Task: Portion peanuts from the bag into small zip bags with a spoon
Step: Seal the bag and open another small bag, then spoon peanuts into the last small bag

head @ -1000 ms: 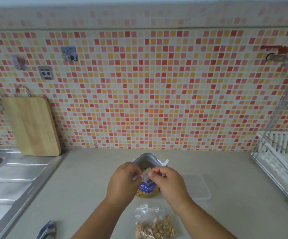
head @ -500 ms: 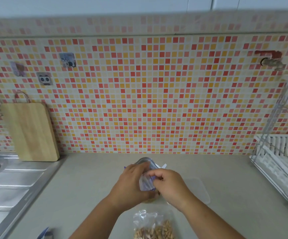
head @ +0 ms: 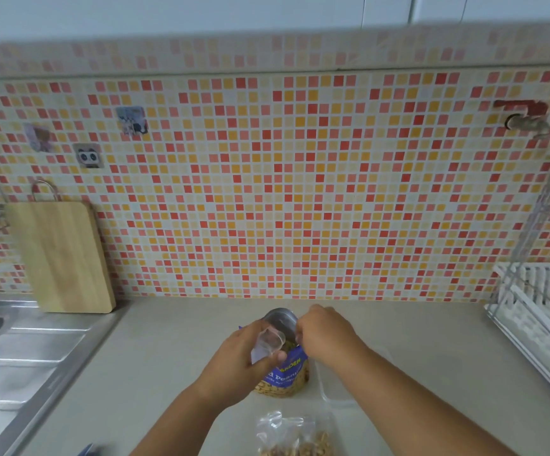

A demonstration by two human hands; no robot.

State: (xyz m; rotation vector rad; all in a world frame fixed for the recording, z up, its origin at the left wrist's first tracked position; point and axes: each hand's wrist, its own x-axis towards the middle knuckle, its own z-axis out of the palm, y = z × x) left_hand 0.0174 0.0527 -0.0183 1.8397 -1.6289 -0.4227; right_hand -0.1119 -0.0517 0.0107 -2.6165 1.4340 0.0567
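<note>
Left hand (head: 234, 365) pinches small zip bag (head: 268, 344) — peanut bag (head: 287, 378) reads "Peanu".

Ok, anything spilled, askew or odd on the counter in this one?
Nothing stands out. The peanut bag stands upright, the left hand holds a small clear zip bag by its mouth, and the right hand is at the rim. No loose peanuts show on the countertop; the filled zip bag lies on it, nearer the person.
</note>
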